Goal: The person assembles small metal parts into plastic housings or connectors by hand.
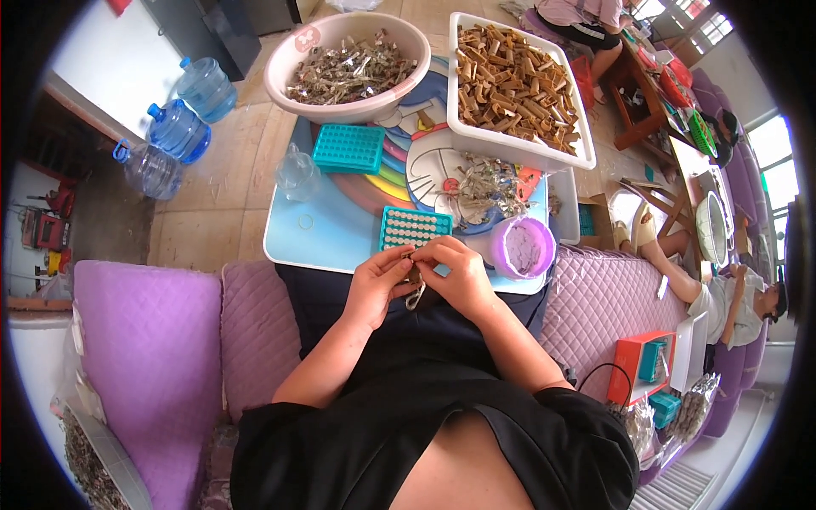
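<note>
Head view: left hand (376, 285) and right hand (459, 274) meet over the lap, fingertips pinched together on a small brown piece (413, 270); it looks light, stiff and fiddly, best gripped by its ends; just beyond sits a teal tray (414, 228); right, a purple cup (522, 247).

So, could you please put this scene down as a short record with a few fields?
setting: person seated on a purple sofa at a small light-blue table
left hand: pinching a small brown piece at the table's near edge
right hand: fingers meeting the left hand on the same piece
near hands: teal grid tray, purple cup
farther on table: second teal tray, pink basin of greyish bits, white bin of brown pieces
floor: three blue water bottles
</note>
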`<action>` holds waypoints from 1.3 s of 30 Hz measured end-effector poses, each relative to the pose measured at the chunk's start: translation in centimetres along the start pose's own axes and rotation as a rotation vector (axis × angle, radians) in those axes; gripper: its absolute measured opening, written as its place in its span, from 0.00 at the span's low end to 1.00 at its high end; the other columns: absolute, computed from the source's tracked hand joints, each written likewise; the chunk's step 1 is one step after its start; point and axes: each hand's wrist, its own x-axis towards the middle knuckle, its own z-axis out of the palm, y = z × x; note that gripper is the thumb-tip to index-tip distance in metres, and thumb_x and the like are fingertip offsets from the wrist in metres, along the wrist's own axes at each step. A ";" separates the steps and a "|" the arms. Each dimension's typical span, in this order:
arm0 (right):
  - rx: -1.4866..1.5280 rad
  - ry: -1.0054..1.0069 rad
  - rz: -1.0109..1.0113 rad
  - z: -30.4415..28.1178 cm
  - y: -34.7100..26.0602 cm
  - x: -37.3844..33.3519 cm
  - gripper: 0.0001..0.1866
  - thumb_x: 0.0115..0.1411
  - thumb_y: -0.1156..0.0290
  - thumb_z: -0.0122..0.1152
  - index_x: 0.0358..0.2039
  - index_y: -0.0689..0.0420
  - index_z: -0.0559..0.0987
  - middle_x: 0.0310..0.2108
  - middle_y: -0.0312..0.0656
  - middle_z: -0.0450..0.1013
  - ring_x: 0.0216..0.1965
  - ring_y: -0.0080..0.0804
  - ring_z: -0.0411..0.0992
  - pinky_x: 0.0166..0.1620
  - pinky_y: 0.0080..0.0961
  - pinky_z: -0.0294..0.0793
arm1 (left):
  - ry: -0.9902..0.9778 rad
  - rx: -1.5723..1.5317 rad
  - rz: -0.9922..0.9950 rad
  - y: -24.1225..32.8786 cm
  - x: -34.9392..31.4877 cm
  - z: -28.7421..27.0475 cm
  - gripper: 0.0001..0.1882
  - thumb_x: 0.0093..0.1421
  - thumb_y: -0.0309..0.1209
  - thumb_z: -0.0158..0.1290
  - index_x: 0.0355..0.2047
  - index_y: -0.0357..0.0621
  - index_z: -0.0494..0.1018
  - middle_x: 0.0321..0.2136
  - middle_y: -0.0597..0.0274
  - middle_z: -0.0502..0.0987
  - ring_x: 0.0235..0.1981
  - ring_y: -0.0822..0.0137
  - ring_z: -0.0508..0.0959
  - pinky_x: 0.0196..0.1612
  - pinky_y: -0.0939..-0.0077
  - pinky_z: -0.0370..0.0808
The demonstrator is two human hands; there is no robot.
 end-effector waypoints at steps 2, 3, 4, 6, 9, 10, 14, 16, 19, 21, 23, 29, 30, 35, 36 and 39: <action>0.024 0.016 0.022 -0.1 -0.3 0.1 0.08 0.47 0.82 0.60 0.30 0.62 0.76 0.29 0.43 0.73 0.29 0.35 0.74 0.34 0.24 0.74 | 0.003 -0.011 -0.009 0.0 0.0 0.0 0.16 0.60 0.25 0.50 0.48 0.35 0.68 0.38 0.57 0.76 0.36 0.69 0.78 0.40 0.74 0.79; 0.049 0.032 0.044 -0.1 -0.4 0.1 0.09 0.47 0.81 0.60 0.31 0.62 0.76 0.30 0.43 0.73 0.30 0.36 0.74 0.35 0.25 0.74 | -0.011 -0.009 -0.013 0.1 -0.1 0.0 0.15 0.60 0.26 0.50 0.48 0.35 0.68 0.38 0.57 0.76 0.36 0.69 0.78 0.40 0.74 0.79; 0.047 0.032 0.046 -0.1 -0.3 0.1 0.09 0.47 0.81 0.60 0.31 0.62 0.76 0.30 0.43 0.73 0.30 0.36 0.74 0.35 0.25 0.74 | -0.025 -0.006 -0.018 0.1 -0.1 0.0 0.15 0.60 0.26 0.50 0.48 0.35 0.68 0.37 0.57 0.76 0.36 0.69 0.78 0.40 0.74 0.79; -0.009 -0.021 -0.076 0.0 0.1 0.2 0.10 0.49 0.81 0.59 0.33 0.61 0.76 0.30 0.43 0.73 0.30 0.34 0.74 0.36 0.25 0.74 | -0.021 0.023 -0.015 0.0 0.0 0.0 0.15 0.60 0.26 0.50 0.48 0.35 0.69 0.37 0.57 0.76 0.36 0.69 0.78 0.40 0.74 0.79; -0.036 -0.070 -0.103 0.1 0.2 0.2 0.10 0.49 0.81 0.59 0.34 0.61 0.76 0.30 0.42 0.74 0.31 0.34 0.75 0.37 0.25 0.74 | -0.007 0.070 -0.011 -0.3 0.0 -0.4 0.15 0.60 0.26 0.49 0.47 0.34 0.69 0.37 0.57 0.76 0.36 0.68 0.78 0.40 0.74 0.79; -0.037 -0.072 -0.105 0.1 0.3 0.3 0.10 0.49 0.81 0.59 0.34 0.61 0.76 0.30 0.42 0.74 0.31 0.34 0.75 0.37 0.25 0.74 | 0.001 0.087 -0.014 -0.3 0.0 -0.5 0.15 0.60 0.26 0.49 0.47 0.34 0.69 0.37 0.57 0.76 0.37 0.68 0.78 0.39 0.74 0.79; 0.059 -0.010 0.160 -0.1 2.2 0.7 0.08 0.50 0.80 0.58 0.34 0.61 0.76 0.30 0.46 0.73 0.32 0.41 0.73 0.36 0.30 0.73 | 0.008 0.042 -0.041 -0.1 -0.1 -0.7 0.14 0.61 0.27 0.48 0.47 0.35 0.69 0.38 0.56 0.76 0.37 0.66 0.78 0.40 0.72 0.78; -0.029 0.083 0.255 -0.3 4.9 0.9 0.08 0.50 0.79 0.56 0.34 0.61 0.76 0.30 0.48 0.73 0.31 0.47 0.72 0.37 0.34 0.73 | 0.027 0.036 -0.051 -0.1 0.1 -0.7 0.14 0.62 0.28 0.46 0.47 0.36 0.68 0.39 0.54 0.75 0.38 0.63 0.78 0.41 0.66 0.78; -0.287 0.051 0.270 -0.4 8.6 0.7 0.08 0.50 0.78 0.57 0.33 0.61 0.77 0.32 0.49 0.72 0.34 0.48 0.72 0.40 0.35 0.72 | 0.032 0.001 -0.058 -0.2 0.3 -1.0 0.14 0.62 0.29 0.46 0.47 0.36 0.67 0.40 0.53 0.75 0.39 0.63 0.78 0.40 0.67 0.79; -0.337 0.008 0.236 -0.1 9.7 0.6 0.08 0.49 0.75 0.57 0.33 0.60 0.78 0.32 0.49 0.72 0.37 0.48 0.71 0.42 0.35 0.70 | 0.030 -0.009 -0.058 -0.1 0.2 -1.1 0.14 0.62 0.29 0.46 0.47 0.36 0.67 0.40 0.53 0.75 0.39 0.63 0.78 0.40 0.67 0.79; -0.345 -0.007 0.225 0.1 10.2 0.4 0.09 0.49 0.76 0.58 0.32 0.60 0.78 0.32 0.48 0.72 0.36 0.47 0.71 0.42 0.35 0.70 | 0.029 -0.019 -0.060 0.0 0.2 -1.2 0.14 0.62 0.29 0.46 0.47 0.36 0.67 0.40 0.53 0.75 0.38 0.63 0.78 0.40 0.67 0.79; -0.402 -0.050 0.214 0.4 10.4 0.2 0.06 0.49 0.74 0.58 0.29 0.61 0.78 0.31 0.46 0.71 0.35 0.45 0.71 0.41 0.34 0.71 | 0.022 -0.026 -0.052 -0.2 0.3 -1.4 0.13 0.62 0.29 0.46 0.46 0.36 0.67 0.40 0.54 0.75 0.38 0.63 0.78 0.41 0.66 0.78; -0.440 -0.081 0.222 0.4 10.4 0.2 0.06 0.50 0.74 0.58 0.28 0.61 0.78 0.31 0.46 0.71 0.35 0.45 0.71 0.40 0.34 0.71 | 0.015 -0.042 -0.044 -0.3 0.4 -1.4 0.13 0.62 0.29 0.46 0.46 0.36 0.67 0.40 0.54 0.75 0.38 0.63 0.78 0.41 0.66 0.78; -0.487 -0.099 0.191 0.2 10.2 0.2 0.05 0.51 0.73 0.56 0.28 0.60 0.77 0.30 0.46 0.70 0.34 0.45 0.71 0.39 0.35 0.71 | 0.018 -0.068 -0.034 -0.3 0.5 -1.4 0.13 0.63 0.29 0.46 0.46 0.37 0.67 0.40 0.54 0.75 0.38 0.64 0.78 0.42 0.65 0.78; -0.486 -0.107 0.141 0.1 10.2 0.2 0.05 0.51 0.73 0.56 0.28 0.60 0.77 0.30 0.46 0.70 0.34 0.46 0.71 0.39 0.35 0.71 | 0.018 -0.062 -0.035 -0.3 0.5 -1.3 0.13 0.63 0.29 0.45 0.46 0.37 0.67 0.40 0.54 0.75 0.39 0.64 0.78 0.42 0.65 0.78; -0.433 -0.030 0.191 0.5 11.0 0.0 0.05 0.51 0.74 0.56 0.27 0.61 0.76 0.29 0.47 0.70 0.33 0.46 0.70 0.39 0.35 0.70 | 0.014 -0.059 -0.036 -0.4 0.5 -1.2 0.13 0.63 0.29 0.45 0.46 0.37 0.67 0.39 0.54 0.76 0.39 0.64 0.78 0.42 0.65 0.78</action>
